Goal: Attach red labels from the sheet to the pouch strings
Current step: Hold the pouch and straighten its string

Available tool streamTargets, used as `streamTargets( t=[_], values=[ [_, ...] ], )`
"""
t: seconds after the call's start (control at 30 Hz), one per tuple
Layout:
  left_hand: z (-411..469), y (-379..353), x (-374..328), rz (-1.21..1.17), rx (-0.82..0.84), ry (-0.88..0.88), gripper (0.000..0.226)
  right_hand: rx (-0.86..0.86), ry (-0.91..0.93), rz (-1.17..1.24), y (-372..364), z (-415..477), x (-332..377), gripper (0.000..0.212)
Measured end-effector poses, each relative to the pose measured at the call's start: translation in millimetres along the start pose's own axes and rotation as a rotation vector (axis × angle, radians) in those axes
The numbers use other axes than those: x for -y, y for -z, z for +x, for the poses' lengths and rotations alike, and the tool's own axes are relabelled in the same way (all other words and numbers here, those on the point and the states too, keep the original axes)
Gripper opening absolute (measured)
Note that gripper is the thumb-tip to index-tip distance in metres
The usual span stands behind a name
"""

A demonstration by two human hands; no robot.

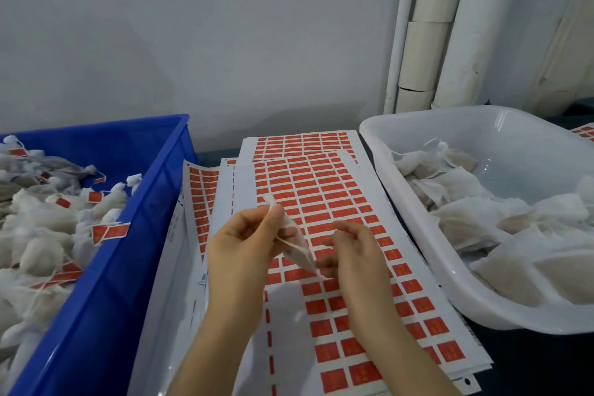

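Two bare forearms reach up from the bottom edge over a stack of label sheets (pixel 245 196), the hands meeting above rows of red labels (pixel 326 351). At far left, a blue crate (pixel 128 236) holds a heap of white pouches (pixel 35 235), many with a red tag (pixel 111 231) on their strings. Beside the crate, the sheets lie fanned and overlapping on the dark table; the top one shows a bare white strip where labels are gone along its left side. Above the sheets, the left hand (pixel 239 244) pinches the gathered neck of a small white pouch (pixel 297 247) between thumb and fingertips, holding it in the air. The pouch hangs slanting down towards the right hand (pixel 356 254), whose curled fingers close on the string (pixel 294 244) near the pouch's lower tip; motion blur softens the exact hold. To the right, a white tub (pixel 418 228) contains loose, untagged pouches (pixel 501 219). Behind it, pale cardboard tubes (pixel 424 51) stand against the grey wall.
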State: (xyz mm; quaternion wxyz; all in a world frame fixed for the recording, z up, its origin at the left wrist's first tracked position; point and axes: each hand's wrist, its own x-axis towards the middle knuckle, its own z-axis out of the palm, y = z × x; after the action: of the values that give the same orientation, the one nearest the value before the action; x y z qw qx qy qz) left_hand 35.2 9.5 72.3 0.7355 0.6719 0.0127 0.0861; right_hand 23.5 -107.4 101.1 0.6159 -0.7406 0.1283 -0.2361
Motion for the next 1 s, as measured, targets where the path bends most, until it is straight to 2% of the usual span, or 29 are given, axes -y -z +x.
streamTargets(
  t=[0.03,0.07,0.13,0.23,0.47,0.57,0.67,0.73,0.83,0.9,1.0],
  values=[
    [0,2,6,0.018,0.01,0.008,0.013,0.071,0.033,-0.136,0,-31,-28,0.01],
    [-1,2,12,0.035,0.024,0.017,0.011,0.045,-0.023,-0.055,-2,-33,-40,0.016],
    [-3,1,21,0.06,0.061,0.051,0.008,0.155,0.051,-0.037,-9,-40,-50,0.022],
    [-7,-1,29,0.079,0.09,0.088,0.008,0.27,0.132,-0.114,-16,-31,-49,0.015],
    [-4,6,27,-0.068,0.128,0.151,0.019,0.246,0.137,-0.124,-14,-33,-53,0.027],
    [-5,7,28,0.003,0.115,0.076,0.02,0.244,0.158,-0.152,-14,-35,-51,0.024],
    [-4,8,29,0.054,0.019,0.016,0.015,0.205,0.175,-0.148,-10,-34,-49,0.015],
    [-2,9,27,0.142,-0.041,-0.026,0.027,0.183,0.166,-0.138,-7,-33,-49,0.012],
    [-2,10,28,0.254,0.068,-0.05,0.063,0.199,0.163,-0.076,-5,-32,-46,0.01],
    [-4,9,28,0.263,0.186,-0.016,0.061,0.223,0.146,-0.043,-5,-32,-46,0.007],
    [-7,8,29,0.281,0.214,-0.034,0.044,0.223,0.15,-0.049,-4,-32,-47,0.011]
  ],
)
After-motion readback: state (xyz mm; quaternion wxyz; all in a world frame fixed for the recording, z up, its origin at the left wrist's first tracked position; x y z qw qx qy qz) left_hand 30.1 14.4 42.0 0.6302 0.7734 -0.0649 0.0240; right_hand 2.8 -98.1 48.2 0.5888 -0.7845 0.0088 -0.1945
